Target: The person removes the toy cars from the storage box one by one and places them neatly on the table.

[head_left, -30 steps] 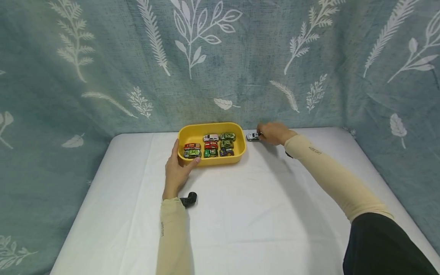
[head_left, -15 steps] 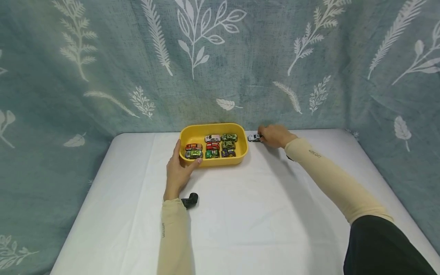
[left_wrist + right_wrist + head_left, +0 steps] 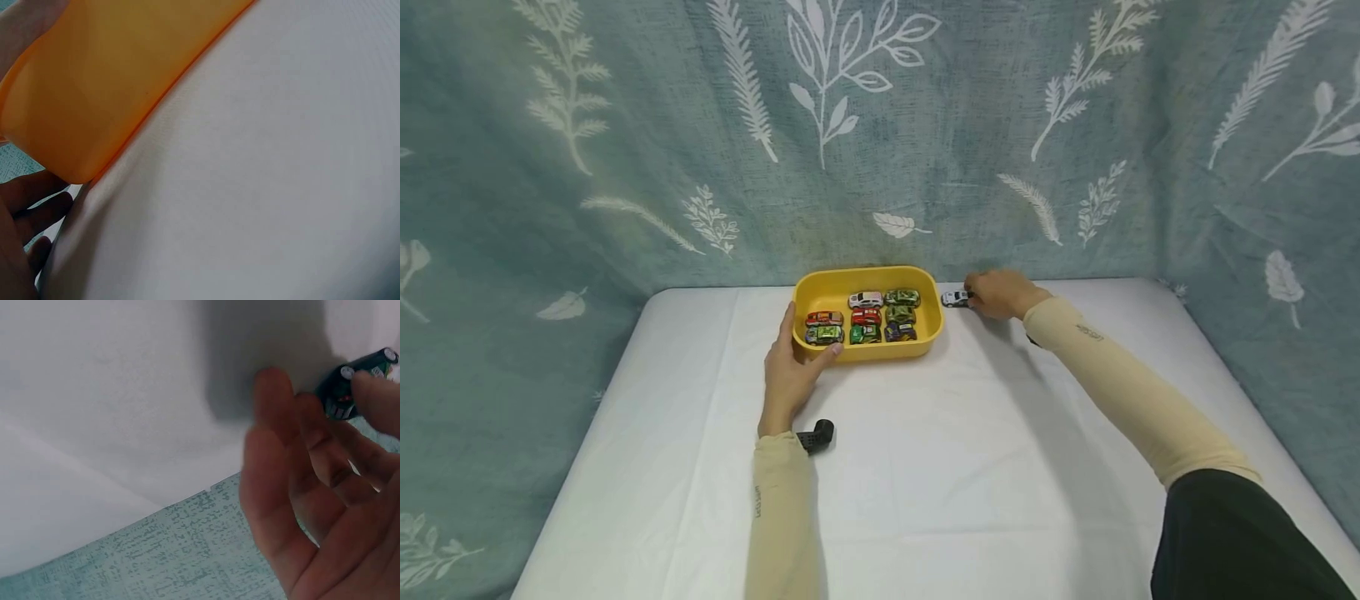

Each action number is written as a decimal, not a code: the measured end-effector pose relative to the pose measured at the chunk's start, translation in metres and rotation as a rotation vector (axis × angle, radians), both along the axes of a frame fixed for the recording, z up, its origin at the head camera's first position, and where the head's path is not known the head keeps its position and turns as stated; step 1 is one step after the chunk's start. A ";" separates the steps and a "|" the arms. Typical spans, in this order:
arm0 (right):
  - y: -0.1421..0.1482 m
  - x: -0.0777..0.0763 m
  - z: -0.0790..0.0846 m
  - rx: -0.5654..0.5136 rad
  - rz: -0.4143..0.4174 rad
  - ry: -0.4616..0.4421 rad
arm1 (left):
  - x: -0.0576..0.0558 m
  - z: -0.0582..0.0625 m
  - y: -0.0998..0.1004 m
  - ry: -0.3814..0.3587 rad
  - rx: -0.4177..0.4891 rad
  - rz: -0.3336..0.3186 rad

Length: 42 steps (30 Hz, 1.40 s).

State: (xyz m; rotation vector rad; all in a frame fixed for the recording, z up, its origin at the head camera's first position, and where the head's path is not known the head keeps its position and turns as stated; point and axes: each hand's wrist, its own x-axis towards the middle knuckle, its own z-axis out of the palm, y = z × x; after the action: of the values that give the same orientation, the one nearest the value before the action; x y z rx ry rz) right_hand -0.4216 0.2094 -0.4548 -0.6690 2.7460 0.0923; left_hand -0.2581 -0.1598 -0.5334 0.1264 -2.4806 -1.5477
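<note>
In the head view a yellow plastic bin stands near the table's back edge. Several small toy cars lie in it, among them a white one and a red one. My left hand grips the bin's left front corner, thumb on the front wall, fingers at the left end. Just right of the bin, my right hand pinches the rear of a white and dark toy car. In the right wrist view that toy car sits between thumb and fingertips, partly hidden.
A white cloth covers the table. A green curtain with white leaf prints hangs right behind the back edge and down both sides. A black wrist device projects from my left wrist.
</note>
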 end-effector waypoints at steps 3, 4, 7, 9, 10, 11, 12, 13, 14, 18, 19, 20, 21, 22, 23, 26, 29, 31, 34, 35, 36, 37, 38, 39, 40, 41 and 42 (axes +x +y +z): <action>0.004 -0.001 0.004 -0.024 -0.018 -0.039 | 0.000 0.000 0.001 -0.002 -0.009 -0.007; 0.005 -0.001 0.005 -0.032 -0.020 -0.048 | -0.001 0.000 0.001 -0.002 -0.010 -0.006; 0.005 -0.002 0.009 -0.051 -0.024 -0.054 | 0.000 0.001 0.001 0.007 -0.008 -0.003; 0.001 -0.002 0.013 -0.070 -0.015 -0.037 | 0.000 0.001 0.000 0.010 -0.004 -0.002; -0.001 -0.002 0.015 -0.082 -0.010 -0.024 | 0.000 0.001 0.000 0.012 -0.003 -0.004; -0.005 -0.002 0.017 -0.100 -0.007 -0.010 | 0.000 0.001 -0.001 0.012 -0.003 -0.004; -0.009 -0.002 0.020 -0.120 0.000 0.014 | 0.000 0.001 -0.001 0.011 -0.004 -0.005; -0.015 -0.002 0.023 -0.144 0.002 0.039 | 0.001 0.002 -0.002 0.012 -0.002 -0.005; -0.021 -0.002 0.027 -0.174 0.003 0.062 | 0.001 0.002 -0.002 0.014 -0.001 -0.004; -0.050 -0.002 0.043 -0.253 0.028 0.155 | -0.001 0.003 -0.004 0.017 0.000 0.000; -0.058 -0.001 0.047 -0.264 0.036 0.170 | -0.001 0.002 -0.004 0.015 -0.002 0.002; -0.066 0.000 0.051 -0.276 0.050 0.187 | -0.001 0.002 -0.004 0.011 0.000 0.002; -0.074 0.001 0.054 -0.285 0.061 0.200 | -0.001 0.002 -0.004 0.006 -0.002 0.003; -0.082 0.002 0.056 -0.294 0.071 0.213 | -0.001 0.002 -0.004 -0.001 -0.003 0.004; -0.089 0.003 0.059 -0.309 0.084 0.224 | 0.000 0.002 -0.003 -0.006 -0.004 0.003; -0.112 0.007 0.063 -0.343 0.125 0.247 | 0.000 0.002 -0.002 -0.018 0.004 0.005; -0.133 0.011 0.066 -0.375 0.184 0.217 | 0.000 0.001 -0.001 -0.017 0.005 0.004; -0.145 0.013 0.066 -0.386 0.229 0.170 | 0.000 0.000 -0.001 -0.015 0.005 0.002; -0.159 0.015 0.063 -0.392 0.285 0.111 | -0.001 0.000 -0.001 -0.003 0.003 -0.003; -0.163 0.015 0.062 -0.385 0.298 0.095 | -0.001 0.000 -0.001 -0.003 0.003 -0.004; -0.168 0.015 0.061 -0.367 0.309 0.079 | -0.001 0.000 -0.001 -0.001 0.003 -0.003; -0.173 0.015 0.059 -0.342 0.317 0.075 | -0.001 0.000 -0.002 0.001 0.004 -0.002; -0.177 0.015 0.058 -0.318 0.319 0.069 | -0.001 0.000 -0.002 0.005 0.006 -0.002; -0.181 0.015 0.056 -0.290 0.317 0.059 | -0.002 -0.001 -0.003 0.005 0.007 -0.002; -0.185 0.015 0.055 -0.264 0.316 0.048 | -0.002 -0.001 -0.003 0.006 0.007 -0.001; -0.189 0.015 0.053 -0.240 0.318 0.037 | -0.002 0.000 -0.003 0.008 0.007 -0.001; -0.193 0.015 0.052 -0.217 0.314 0.028 | -0.002 -0.001 -0.004 0.013 0.008 -0.001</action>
State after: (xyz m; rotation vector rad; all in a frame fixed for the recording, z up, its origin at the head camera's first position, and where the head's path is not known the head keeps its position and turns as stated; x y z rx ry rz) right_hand -0.4063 0.0169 -0.4032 -1.1629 2.6766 -0.1301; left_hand -0.2599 -0.1635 -0.5340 0.1162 -2.4649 -1.5541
